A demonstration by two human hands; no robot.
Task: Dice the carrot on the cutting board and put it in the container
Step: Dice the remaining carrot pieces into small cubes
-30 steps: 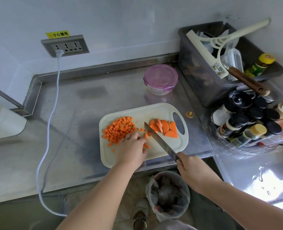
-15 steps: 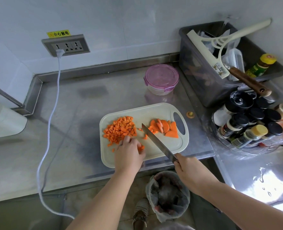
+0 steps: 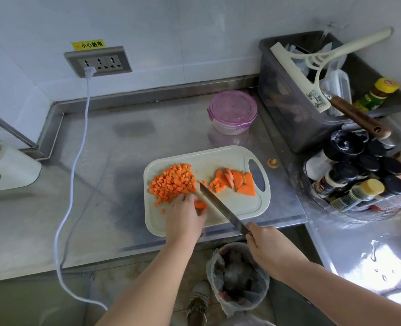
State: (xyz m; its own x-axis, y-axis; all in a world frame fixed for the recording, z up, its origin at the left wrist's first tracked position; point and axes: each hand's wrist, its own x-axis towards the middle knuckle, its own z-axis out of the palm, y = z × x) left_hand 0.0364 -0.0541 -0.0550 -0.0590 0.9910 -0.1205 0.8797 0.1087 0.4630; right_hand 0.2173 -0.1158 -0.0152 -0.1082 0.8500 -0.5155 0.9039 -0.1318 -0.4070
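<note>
A pale cutting board lies on the steel counter. A pile of diced carrot covers its left part, and several carrot slices lie by the handle hole. My left hand rests on the board at the pile's near edge, fingers against a few loose dice. My right hand grips the handle of a knife, whose blade slants across the board with its tip between pile and slices. A round container with a pink lid, closed, stands behind the board.
A grey bin with utensils and a tray of spice bottles crowd the right side. A white cord runs from the wall socket down the counter's left. A lined waste bin stands on the floor below the counter edge.
My left hand has slid left across the board, taking loose dice toward the pile. The knife followed it left, away from the slices.
</note>
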